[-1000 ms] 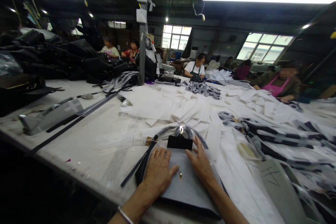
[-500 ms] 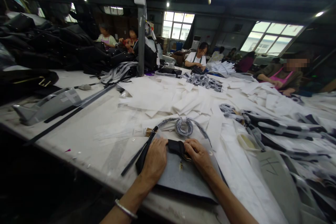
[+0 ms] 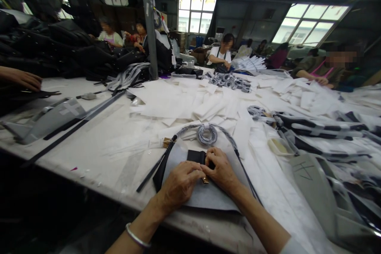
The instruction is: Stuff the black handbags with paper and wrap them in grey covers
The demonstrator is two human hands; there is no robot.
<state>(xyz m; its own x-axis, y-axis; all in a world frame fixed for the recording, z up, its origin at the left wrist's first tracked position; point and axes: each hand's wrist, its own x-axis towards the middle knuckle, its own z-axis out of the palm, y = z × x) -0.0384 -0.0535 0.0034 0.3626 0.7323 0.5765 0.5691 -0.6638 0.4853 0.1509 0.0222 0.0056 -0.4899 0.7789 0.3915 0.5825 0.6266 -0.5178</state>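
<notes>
A black handbag (image 3: pixel 160 182) lies in front of me on the table, its upper face covered by a pale grey sheet (image 3: pixel 214 198). A wide black strap tab (image 3: pixel 195 155) crosses the sheet. My right hand (image 3: pixel 222 170) has its fingers closed around the end of this tab. My left hand (image 3: pixel 181 180) is closed too, thumb and fingertips meeting the right hand's fingertips over the tab; what they pinch is hidden. Just below the fingertips a small gold metal clasp (image 3: pixel 205 180) shows. The wrapped shoulder strap (image 3: pixel 186 127) arches beyond the bag, with a wrapped ring-shaped coil (image 3: pixel 206 134) at its top.
White paper sheets (image 3: pixel 169 99) spread over the table's middle. Grey tape dispensers stand left (image 3: pixel 59 117) and right (image 3: pixel 321 190), with a plastic tub (image 3: pixel 279 147) nearby. A post (image 3: pixel 150 35) rises behind. At far left, a co-worker's hand (image 3: pixel 22 78) rests over black material.
My left hand has moved right from the tab's left side to meet my right hand at its end. The gold clasp now lies below the fingertips. A co-worker's hand has appeared at far left.
</notes>
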